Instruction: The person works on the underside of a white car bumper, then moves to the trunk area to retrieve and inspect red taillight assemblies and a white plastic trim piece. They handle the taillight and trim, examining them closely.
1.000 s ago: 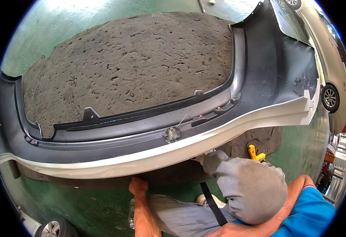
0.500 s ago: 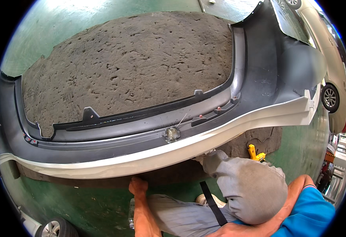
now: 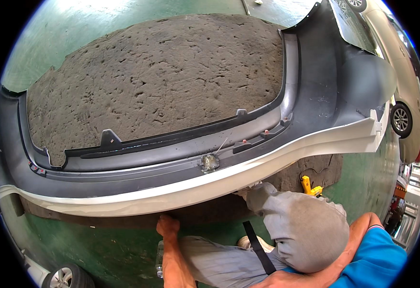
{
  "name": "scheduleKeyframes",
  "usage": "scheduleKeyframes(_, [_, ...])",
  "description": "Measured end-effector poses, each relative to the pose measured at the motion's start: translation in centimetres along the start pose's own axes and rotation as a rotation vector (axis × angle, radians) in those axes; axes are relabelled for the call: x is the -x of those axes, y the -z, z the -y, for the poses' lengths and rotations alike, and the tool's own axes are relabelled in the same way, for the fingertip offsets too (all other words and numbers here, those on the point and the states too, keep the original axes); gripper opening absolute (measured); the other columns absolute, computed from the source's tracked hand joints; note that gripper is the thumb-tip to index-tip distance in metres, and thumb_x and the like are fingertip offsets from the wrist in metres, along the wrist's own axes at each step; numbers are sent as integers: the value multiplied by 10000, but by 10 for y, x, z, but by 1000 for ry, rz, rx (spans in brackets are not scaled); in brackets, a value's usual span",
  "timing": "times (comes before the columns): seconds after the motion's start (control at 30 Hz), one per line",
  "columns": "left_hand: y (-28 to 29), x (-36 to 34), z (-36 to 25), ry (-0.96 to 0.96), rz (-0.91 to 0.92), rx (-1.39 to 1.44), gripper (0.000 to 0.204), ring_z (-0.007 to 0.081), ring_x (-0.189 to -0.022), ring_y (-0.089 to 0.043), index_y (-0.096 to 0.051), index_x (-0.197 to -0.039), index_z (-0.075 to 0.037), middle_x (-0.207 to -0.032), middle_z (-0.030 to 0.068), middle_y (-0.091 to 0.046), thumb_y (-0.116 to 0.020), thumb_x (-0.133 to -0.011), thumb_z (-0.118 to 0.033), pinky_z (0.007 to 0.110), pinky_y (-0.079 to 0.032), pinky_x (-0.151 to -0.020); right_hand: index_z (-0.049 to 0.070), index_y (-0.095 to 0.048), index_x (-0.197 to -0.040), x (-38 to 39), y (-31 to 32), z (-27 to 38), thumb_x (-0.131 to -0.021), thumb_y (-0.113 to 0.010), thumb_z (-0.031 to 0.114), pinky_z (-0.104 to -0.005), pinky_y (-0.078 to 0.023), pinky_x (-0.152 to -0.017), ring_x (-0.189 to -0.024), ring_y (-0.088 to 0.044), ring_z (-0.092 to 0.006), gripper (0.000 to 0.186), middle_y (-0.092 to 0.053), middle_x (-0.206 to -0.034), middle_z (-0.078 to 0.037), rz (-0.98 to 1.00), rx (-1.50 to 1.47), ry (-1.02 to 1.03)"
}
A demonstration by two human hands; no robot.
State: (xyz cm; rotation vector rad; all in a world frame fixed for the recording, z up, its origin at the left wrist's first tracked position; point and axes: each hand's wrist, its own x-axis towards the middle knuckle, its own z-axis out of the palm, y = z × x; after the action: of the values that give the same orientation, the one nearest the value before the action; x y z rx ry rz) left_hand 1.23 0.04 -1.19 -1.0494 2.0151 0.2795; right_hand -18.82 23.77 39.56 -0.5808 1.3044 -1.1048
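Observation:
A large car bumper [image 3: 123, 204], dark inside with a white outer edge, lies hollow side up across the view. On its inner face sits a glossy, clear lump [image 3: 210, 162] like set glue, a thin strand sticking up beside it. My left hand [image 3: 167, 225] is closed in a fist just below the bumper's near edge, by my grey-trousered knee; nothing shows in it. My right arm [image 3: 332, 266], from a blue sleeve, bends round my other knee and across my lap. The fingers of that hand are hidden at the lower edge.
A yellow glue gun [image 3: 310, 187] with a dark cord lies on a brown mat piece beyond my right knee. A pitted brown mat [image 3: 162, 77] is under the bumper. A clear container [image 3: 160, 259] stands beside my left forearm. A beige car [image 3: 402, 72] is at right, a wheel [image 3: 66, 277] lower left.

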Motion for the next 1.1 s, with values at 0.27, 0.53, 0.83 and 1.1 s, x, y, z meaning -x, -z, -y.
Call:
scheduleKeyframes(0.27, [-1,-1,-1,26,-2,25,248,379,-1028,-707,-719,-969,-34,-1057,216,-733,-655,-786,-188,470,-575,-897,96,-465,-763,1,-4,-3,-367,-539,564,-430,-439,-658,-748,-546,-284,617,-506,-772,-99,-34,56,59])
scheduleKeyframes(0.53, [1,0,-1,0,5,34,265,383,-1027,-705,-716,-988,-23,-1050,216,-732,-638,-806,-199,474,-574,-891,88,-486,-785,2,-10,-3,-476,-564,480,-439,-456,-641,-751,-568,-295,505,-525,-783,-102,-58,112,110])
scheduleKeyframes(0.83, [3,1,-1,16,19,21,266,376,-1047,-702,-718,-1000,-23,-1069,214,-731,-634,-807,-186,469,-572,-902,79,-509,-811,0,-8,-10,-599,-591,385,-448,-475,-622,-753,-593,-307,381,-547,-795,-105,-69,168,147])
scheduleKeyframes(1.1, [12,7,-6,24,27,18,259,379,-1037,-707,-725,-984,-23,-1062,219,-734,-638,-805,-189,467,-577,-896,71,-530,-834,2,-11,-12,-709,-616,301,-457,-491,-605,-755,-615,-318,275,-567,-806,-108,-84,195,168])
